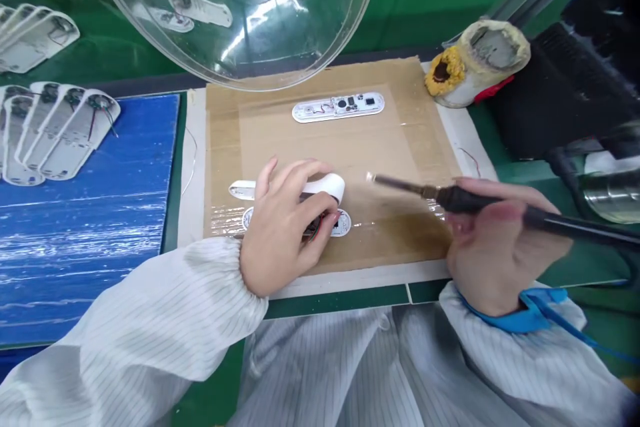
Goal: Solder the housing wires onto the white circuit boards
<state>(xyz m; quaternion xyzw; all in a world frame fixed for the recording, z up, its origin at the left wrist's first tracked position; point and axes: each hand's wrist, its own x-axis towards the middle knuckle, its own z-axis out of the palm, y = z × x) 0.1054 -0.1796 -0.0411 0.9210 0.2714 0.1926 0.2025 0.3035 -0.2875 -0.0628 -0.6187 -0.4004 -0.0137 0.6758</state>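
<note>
My left hand (285,227) rests over a white curved plastic casing (330,185) and a long white circuit board piece (343,223) on the cardboard. Its thumb and index finger come together beside thin wires (313,227); the palm hides most of both pieces, so the exact grip is partly covered. To the right, my right hand (505,240) is closed around the dark handle of a soldering iron (460,200). The iron's tip points left, apart from the pieces. Farther back lies another white strip with a circuit board and wires (338,107).
A clear round magnifier-like disc (240,73) hangs above the far side. Fanned white shells with wires (70,133) lie on a blue board (125,193) at left. A worn pot with a yellow flower (493,57) stands back right. A blue wrist strap (525,317) trails a cord.
</note>
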